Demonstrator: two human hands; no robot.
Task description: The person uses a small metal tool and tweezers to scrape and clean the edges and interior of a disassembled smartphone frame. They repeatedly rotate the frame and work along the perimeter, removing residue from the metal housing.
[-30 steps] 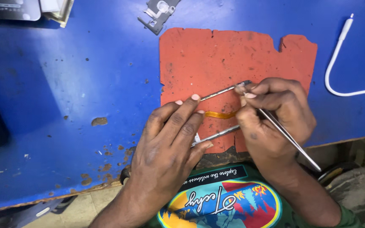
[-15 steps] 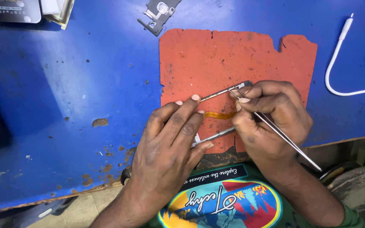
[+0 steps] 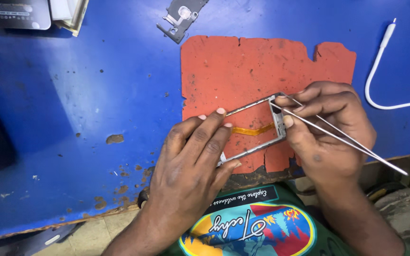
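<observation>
Our left hand lies palm down, fingers stretched forward and pressed flat, thumb tucked low on its right side. Just to its right, our right hand is curled, thumb and forefinger pinched together, wrist bent back toward us.

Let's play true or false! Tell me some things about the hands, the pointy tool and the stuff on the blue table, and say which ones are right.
1. The right hand holds metal tweezers. True.
2. The left hand is lifted clear of the metal phone frame. False: its fingers press on the frame.
3. The frame lies on a red mat. True.
4. A black cable lies at the right of the blue table. False: the cable is white.
5. An orange flex strip runs across inside the frame. True.
</observation>
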